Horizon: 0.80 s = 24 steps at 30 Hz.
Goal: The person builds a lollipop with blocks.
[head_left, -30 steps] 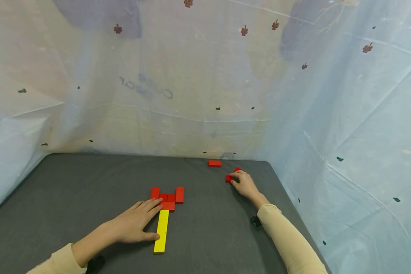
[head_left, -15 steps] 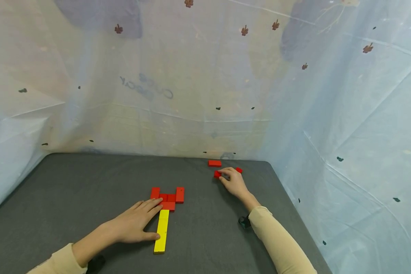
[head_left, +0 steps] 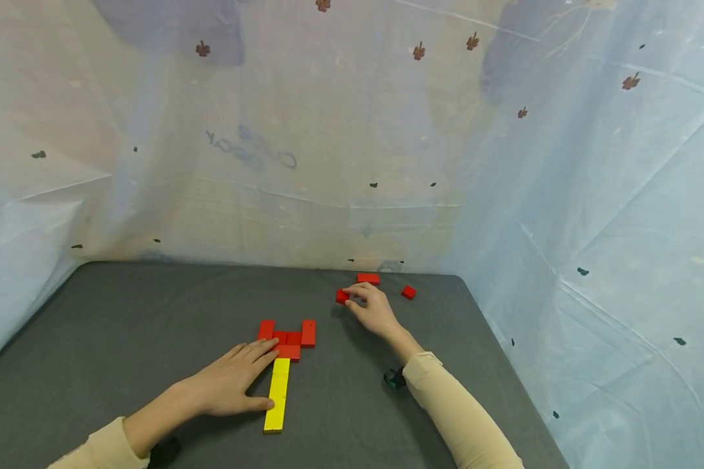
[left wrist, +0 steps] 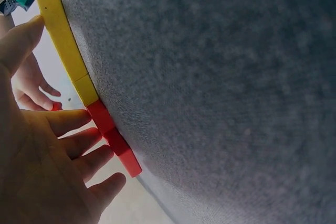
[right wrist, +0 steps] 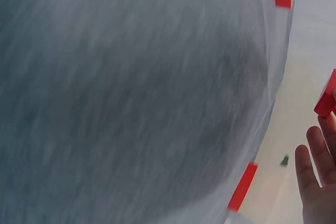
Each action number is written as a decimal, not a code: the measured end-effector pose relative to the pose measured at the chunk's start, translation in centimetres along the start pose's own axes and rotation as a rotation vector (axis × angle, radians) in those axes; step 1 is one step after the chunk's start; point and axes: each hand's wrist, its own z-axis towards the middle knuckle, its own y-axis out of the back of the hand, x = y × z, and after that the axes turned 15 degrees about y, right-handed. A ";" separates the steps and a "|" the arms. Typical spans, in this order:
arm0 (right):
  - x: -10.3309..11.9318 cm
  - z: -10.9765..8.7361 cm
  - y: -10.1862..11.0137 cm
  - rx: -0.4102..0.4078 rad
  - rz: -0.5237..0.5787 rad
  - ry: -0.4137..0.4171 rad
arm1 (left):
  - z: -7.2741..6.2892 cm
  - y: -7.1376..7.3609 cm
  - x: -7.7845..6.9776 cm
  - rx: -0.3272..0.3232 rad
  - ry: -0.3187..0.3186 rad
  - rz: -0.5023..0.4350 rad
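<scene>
My right hand [head_left: 375, 311] pinches a small red block [head_left: 341, 297] between thumb and fingertips, over the back right of the grey table. In the right wrist view that red block [right wrist: 326, 95] is partly cut off at the right edge. My left hand [head_left: 229, 384] lies spread, its fingertips on the left part of a flat figure of red blocks [head_left: 289, 354]. Its thumb touches a strip of yellow blocks [head_left: 278, 397], which runs from the red figure toward me. Two red blocks stick out at the figure's far corners. In the left wrist view, red blocks [left wrist: 100, 116] meet the yellow strip.
A loose red block [head_left: 367, 279] lies near the far table edge, just behind my right hand. Another small red block [head_left: 408, 292] lies to its right. A patterned plastic sheet [head_left: 305, 163] hangs behind the grey table [head_left: 152, 312] and along its right side.
My right hand has carried the small red block leftward, from beside the other small red block, which now shows fully. The left hand and the block figure have stayed still.
</scene>
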 end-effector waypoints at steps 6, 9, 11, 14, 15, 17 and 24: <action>1.6 1.0 -1.6 0.066 0.004 0.053 | -0.1 -0.1 0.0 -0.004 0.002 0.000; 2.2 1.4 -2.3 0.097 0.005 0.085 | 0.0 -0.1 0.0 -0.003 0.011 0.008; 2.6 1.6 -2.8 0.122 0.011 0.094 | 0.0 -0.1 -0.1 -0.001 0.020 0.011; 3.1 2.0 -3.6 0.156 0.025 0.092 | 0.0 -0.1 -0.1 0.003 0.028 0.011; 3.3 2.1 -3.8 0.165 0.028 0.090 | 0.0 -0.1 -0.1 0.003 0.027 0.009; 3.8 2.3 -4.3 0.182 0.027 0.090 | 0.0 -0.1 -0.1 0.003 0.026 0.008; 4.9 3.0 -5.8 0.239 0.018 0.091 | 0.1 -0.3 0.1 -0.001 0.023 0.010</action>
